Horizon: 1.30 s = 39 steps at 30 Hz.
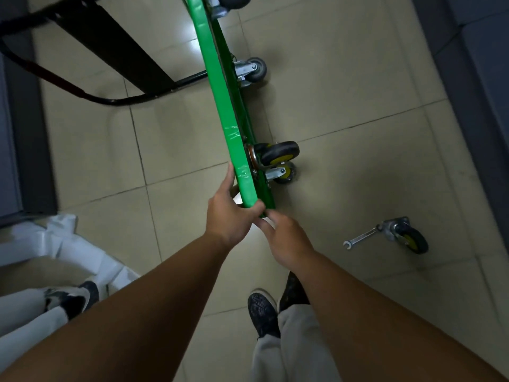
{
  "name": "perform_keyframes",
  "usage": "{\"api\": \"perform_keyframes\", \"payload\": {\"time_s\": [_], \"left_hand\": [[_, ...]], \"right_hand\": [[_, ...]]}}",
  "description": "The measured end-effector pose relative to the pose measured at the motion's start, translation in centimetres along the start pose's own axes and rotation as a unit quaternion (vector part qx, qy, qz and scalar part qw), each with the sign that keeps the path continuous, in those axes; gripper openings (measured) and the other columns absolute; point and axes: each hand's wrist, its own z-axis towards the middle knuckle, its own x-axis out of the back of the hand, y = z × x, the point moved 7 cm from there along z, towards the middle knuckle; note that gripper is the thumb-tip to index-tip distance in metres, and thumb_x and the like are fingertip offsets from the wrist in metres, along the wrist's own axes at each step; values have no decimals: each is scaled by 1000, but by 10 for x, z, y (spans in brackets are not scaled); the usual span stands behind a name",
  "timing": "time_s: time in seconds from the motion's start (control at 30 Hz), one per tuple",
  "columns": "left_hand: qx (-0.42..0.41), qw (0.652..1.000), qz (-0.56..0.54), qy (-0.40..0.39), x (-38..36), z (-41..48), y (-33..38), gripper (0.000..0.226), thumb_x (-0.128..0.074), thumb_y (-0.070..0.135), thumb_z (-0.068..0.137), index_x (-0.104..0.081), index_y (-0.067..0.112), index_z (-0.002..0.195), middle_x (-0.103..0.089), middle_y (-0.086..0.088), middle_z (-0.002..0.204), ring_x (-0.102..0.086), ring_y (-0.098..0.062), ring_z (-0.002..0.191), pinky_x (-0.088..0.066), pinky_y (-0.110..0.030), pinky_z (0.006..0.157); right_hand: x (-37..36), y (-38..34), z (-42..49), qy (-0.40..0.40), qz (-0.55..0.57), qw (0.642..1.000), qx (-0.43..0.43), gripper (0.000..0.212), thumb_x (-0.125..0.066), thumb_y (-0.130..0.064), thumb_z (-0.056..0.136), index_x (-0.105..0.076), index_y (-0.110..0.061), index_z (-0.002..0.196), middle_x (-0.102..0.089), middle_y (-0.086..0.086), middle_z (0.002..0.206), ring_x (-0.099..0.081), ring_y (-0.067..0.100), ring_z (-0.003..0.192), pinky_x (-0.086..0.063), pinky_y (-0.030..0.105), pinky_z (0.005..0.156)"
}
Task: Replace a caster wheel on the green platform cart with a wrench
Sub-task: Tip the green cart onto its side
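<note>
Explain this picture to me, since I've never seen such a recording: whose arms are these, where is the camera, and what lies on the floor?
There is no machine here. One camera worn on a person's head looks down at their own bare arms. The green platform cart stands tipped on its edge, with its mounted casters facing right. The left hand grips the cart's near corner. The right hand reaches the same corner, though its grip is unclear. On the tiled floor to the right lie a wrench and a loose caster wheel.
</note>
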Motion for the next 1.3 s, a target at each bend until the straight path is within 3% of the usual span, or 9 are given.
{"api": "perform_keyframes", "payload": {"time_s": [0.23,0.4,0.6,0.73,0.83,0.93,1.03,1.2,1.3], "left_hand": [[-20,999,21,-23,-14,-48,-18,106,-82,4,85,-19,35,164,-52,19,136,-51,2,123,-61,-41,93],[-34,998,38,-33,-31,-75,-32,108,-84,9,83,-19,39,163,-56,4,147,-60,21,97,-63,-42,90],[-25,999,29,-22,-49,-102,-47,107,-85,14,81,-20,46,161,-60,1,145,-75,-12,97,-63,-43,88],[-21,999,19,-15,-61,-120,-52,106,-84,14,82,-21,47,161,-60,6,142,-69,7,95,-62,-38,90],[-17,1000,5,-1,-72,-133,-55,105,-84,12,83,-23,44,161,-60,15,133,-56,26,102,-61,-34,94],[-15,1000,2,12,-84,-147,-54,103,-85,12,83,-26,43,161,-60,23,126,-57,24,105,-62,-35,93],[-10,1000,-13,16,-100,-163,-54,102,-85,10,82,-28,43,160,-57,31,122,-66,11,106,-62,-39,91],[-7,999,-22,37,-118,-180,-59,104,-87,13,81,-27,43,160,-60,19,127,-64,13,109,-61,-42,94],[-12,999,-12,47,-126,-186,-62,104,-86,16,81,-26,44,161,-59,15,134,-61,15,111,-61,-42,94]], "right_hand": [[-14,36,-42,3,2,1000,-8,36,-47,-57,99,-62,-34,123,-63,-7,98,-60,20,93,-47,34,74],[-18,59,-73,0,13,999,-33,41,-45,-55,100,-57,-32,132,-64,-2,113,-59,20,104,-42,30,78],[-17,88,-96,-4,48,998,-46,42,-47,-55,99,-55,-35,135,-64,-2,126,-60,18,114,-50,38,95],[-12,102,-109,-5,51,998,-34,41,-49,-53,99,-55,-35,136,-64,-4,125,-59,15,115,-48,32,92],[-8,118,-117,-4,56,998,-23,39,-50,-55,98,-55,-38,133,-64,-12,105,-59,8,96,-48,29,82],[0,134,-126,-10,41,999,-15,39,-48,-58,98,-54,-38,131,-51,-15,80,-42,-1,67,-38,24,62],[9,151,-138,-29,24,999,2,39,-47,-57,98,-48,-41,134,-51,-16,82,-40,-2,64,-39,27,66],[18,167,-154,-80,-36,994,63,50,-51,-43,99,-33,-42,145,-48,-18,142,-57,10,101,-49,37,95],[24,175,-159,-91,-64,991,79,53,-51,-39,99,-28,-44,147,-44,-18,147,-59,15,106,-48,35,93]]}}
